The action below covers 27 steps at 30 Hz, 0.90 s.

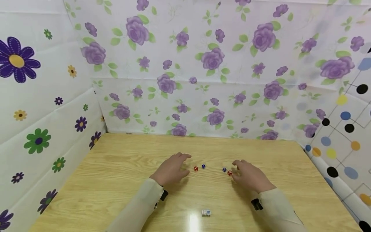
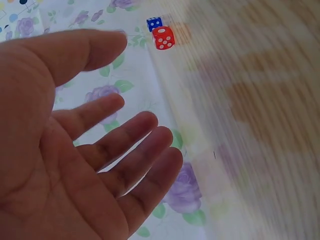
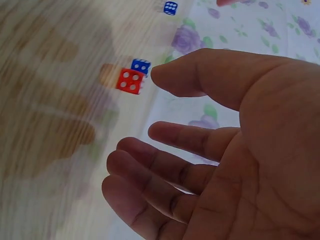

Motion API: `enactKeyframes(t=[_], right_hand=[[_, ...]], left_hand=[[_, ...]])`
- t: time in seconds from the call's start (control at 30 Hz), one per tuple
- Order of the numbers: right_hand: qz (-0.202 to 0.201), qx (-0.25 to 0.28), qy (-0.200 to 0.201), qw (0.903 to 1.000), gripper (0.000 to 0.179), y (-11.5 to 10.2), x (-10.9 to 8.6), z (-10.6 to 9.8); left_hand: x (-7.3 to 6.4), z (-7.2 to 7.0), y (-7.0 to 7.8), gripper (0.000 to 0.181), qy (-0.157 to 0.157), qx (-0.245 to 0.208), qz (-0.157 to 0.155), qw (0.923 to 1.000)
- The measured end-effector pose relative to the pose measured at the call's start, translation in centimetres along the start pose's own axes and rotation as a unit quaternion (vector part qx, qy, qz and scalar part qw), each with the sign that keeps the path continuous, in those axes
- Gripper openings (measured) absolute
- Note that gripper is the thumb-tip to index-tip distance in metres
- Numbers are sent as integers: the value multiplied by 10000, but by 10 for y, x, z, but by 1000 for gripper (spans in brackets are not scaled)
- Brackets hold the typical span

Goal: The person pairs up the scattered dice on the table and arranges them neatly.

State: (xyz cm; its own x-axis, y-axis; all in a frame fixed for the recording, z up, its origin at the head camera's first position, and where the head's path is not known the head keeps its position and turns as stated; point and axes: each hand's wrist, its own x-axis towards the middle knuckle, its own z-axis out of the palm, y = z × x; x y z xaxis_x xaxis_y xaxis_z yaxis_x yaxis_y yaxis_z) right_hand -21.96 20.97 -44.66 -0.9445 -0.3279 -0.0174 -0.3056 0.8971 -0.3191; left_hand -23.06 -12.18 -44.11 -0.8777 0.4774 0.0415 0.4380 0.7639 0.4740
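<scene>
My left hand [image 1: 171, 170] hovers over the table just left of a red die [image 1: 195, 168], its fingers relaxed and spread from the thumb, holding nothing. Close to that red die, on its right, lies a blue die [image 1: 203, 166]. On the other side my right hand [image 1: 250, 175] has its thumb and fingertips right by a second red die [image 1: 230, 173]; the palm is bare in the right wrist view. Another blue die [image 1: 224, 169] sits just left of that one. In the right wrist view this red die [image 3: 130, 81] shows four white dots.
Two white dice, one with dark dots [image 1: 204, 212] and one with blue dots [image 1: 208, 212], stand side by side nearer the front of the wooden table [image 1: 116, 167]. A floral cloth [image 1: 191, 64] hangs behind the table, with patterned cloths at both sides.
</scene>
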Motion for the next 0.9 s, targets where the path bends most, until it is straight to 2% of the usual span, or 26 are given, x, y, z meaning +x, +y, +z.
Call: enactKeyframes(t=[0.13, 0.27, 0.43, 0.63, 0.77, 0.9], right_hand=[[9, 39, -75, 10000, 41, 5, 1, 2], [-49, 39, -77, 10000, 35, 8, 2, 3], [-159, -59, 43, 9998, 27, 8, 5, 7], [-261, 63, 290, 9992, 18, 3, 10, 9], [-237, 57, 358, 9991, 12, 2, 12, 10], [-221, 40, 359, 9991, 8, 2, 13, 12]], left_hand=[[4, 5, 0, 49, 106, -117, -72, 9999], [7, 11, -1, 47, 78, -83, -22, 9999], [12, 15, -2, 41, -5, 113, 12, 9999], [19, 15, 5, 23, 205, -20, -194, 9996], [24, 17, 9, 26, 135, -213, -249, 9994], [27, 21, 10, 32, -23, -112, -180, 9998]])
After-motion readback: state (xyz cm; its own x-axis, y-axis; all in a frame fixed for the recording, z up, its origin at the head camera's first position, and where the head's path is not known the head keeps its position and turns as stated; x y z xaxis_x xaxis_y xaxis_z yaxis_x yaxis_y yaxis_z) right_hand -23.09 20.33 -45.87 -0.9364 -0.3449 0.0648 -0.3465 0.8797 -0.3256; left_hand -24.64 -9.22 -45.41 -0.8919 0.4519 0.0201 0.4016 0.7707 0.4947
